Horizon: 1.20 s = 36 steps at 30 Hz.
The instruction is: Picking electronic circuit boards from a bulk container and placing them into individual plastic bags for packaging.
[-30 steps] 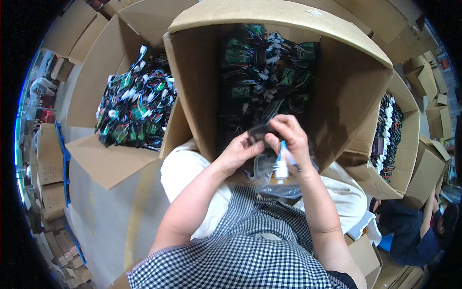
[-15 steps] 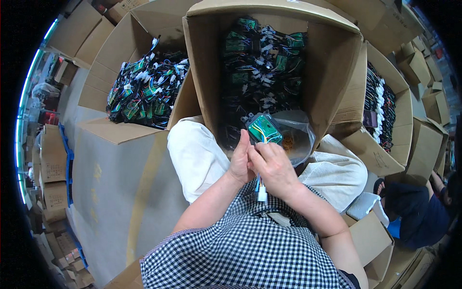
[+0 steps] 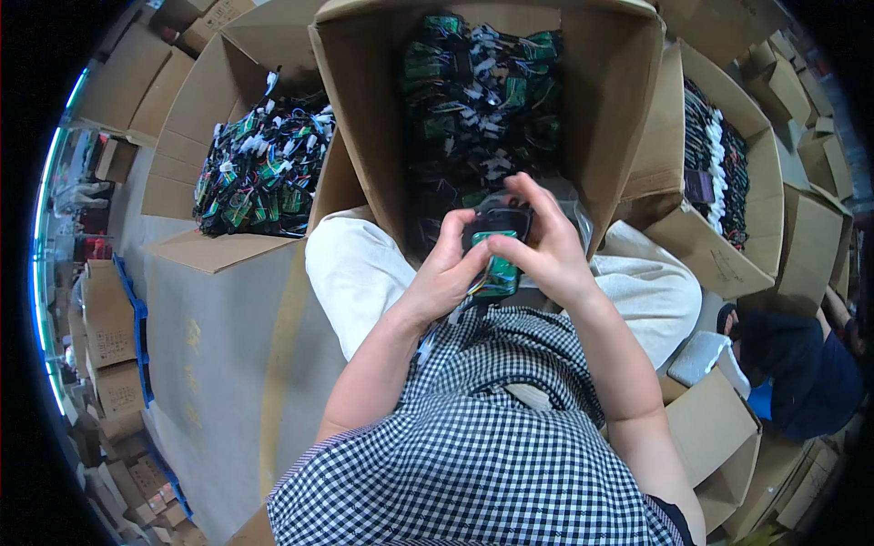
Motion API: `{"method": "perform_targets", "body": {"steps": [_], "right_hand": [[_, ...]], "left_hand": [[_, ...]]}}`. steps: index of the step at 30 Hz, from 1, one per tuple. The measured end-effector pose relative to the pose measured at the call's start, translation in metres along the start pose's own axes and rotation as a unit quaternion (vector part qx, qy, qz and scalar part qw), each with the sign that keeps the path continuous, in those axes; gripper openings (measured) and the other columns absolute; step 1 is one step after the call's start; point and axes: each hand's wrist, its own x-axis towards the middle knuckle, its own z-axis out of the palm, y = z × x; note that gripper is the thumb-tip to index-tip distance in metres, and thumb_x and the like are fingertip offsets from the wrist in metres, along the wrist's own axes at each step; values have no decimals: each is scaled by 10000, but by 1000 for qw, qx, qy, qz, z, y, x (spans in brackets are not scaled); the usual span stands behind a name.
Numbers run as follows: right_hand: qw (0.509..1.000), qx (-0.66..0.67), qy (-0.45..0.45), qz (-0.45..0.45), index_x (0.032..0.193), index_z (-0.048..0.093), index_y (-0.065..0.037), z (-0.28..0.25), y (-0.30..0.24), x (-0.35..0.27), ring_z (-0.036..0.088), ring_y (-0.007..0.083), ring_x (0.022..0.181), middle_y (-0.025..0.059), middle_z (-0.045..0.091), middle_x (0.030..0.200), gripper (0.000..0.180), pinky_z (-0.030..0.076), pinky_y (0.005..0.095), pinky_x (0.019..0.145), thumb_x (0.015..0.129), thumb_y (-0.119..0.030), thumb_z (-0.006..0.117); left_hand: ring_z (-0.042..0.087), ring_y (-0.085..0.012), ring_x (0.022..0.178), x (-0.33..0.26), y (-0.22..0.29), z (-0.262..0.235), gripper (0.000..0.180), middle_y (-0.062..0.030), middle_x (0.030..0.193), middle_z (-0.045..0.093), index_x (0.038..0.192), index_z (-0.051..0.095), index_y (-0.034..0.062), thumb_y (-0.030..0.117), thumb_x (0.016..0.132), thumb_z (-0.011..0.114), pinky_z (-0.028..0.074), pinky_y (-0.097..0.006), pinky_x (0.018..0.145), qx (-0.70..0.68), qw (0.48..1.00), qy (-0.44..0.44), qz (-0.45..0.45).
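Observation:
A small green circuit board (image 3: 500,266) with a black part on top and coloured wires sits between both my hands, above my lap. My left hand (image 3: 448,271) grips its left side, thumb against the black part. My right hand (image 3: 544,244) wraps over the top and right side. A clear plastic bag (image 3: 577,211) shows just behind my right hand. Right in front of me an open cardboard box (image 3: 364,136) holds several similar green boards with black wires and white plugs.
To the left, another open box (image 3: 260,168) is full of the same boards. To the right, a third box (image 3: 715,159) holds black wired parts. More cardboard boxes (image 3: 719,446) stand around. Another person in dark clothes (image 3: 801,364) is at the right.
My hands have lifted the green board up and forward toward the middle box. The board now stands upright with a black part over its top, and both hands close around it.

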Motion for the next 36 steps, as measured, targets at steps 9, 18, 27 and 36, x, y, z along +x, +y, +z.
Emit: {"method": "perform_targets", "body": {"steps": [9,18,27,36], "right_hand": [[953,185,238,41,1133,581,-2,17,28,13,568,106,894,45,545,1041,377,491,239,800,777,16,702],[955,-140,51,258,1081,633,-22,-65,156,-20,648,223,865,114,664,977,290,515,318,766,837,-177,654],[792,-549,-53,262,977,651,-69,-58,208,-38,631,339,907,165,659,943,242,512,420,778,741,-117,624],[948,-85,88,295,911,663,18,-52,131,-19,613,100,728,52,672,795,194,496,234,678,734,-44,713]], "left_hand": [[508,-143,1081,9,-5,37,540,-81,1170,504,1313,312,51,271,917,606,433,-278,924,-137,987,62,-63],[550,-99,523,-2,-12,-27,313,-133,939,623,1155,411,103,272,937,559,398,-161,364,-174,962,174,-119],[507,-87,518,-11,-29,-21,348,-134,922,615,1165,418,75,283,931,570,370,-152,375,-173,965,157,-119],[639,-165,634,-12,-25,-19,378,-107,962,605,1212,400,80,266,929,568,493,-193,439,-238,954,125,-130]]}}
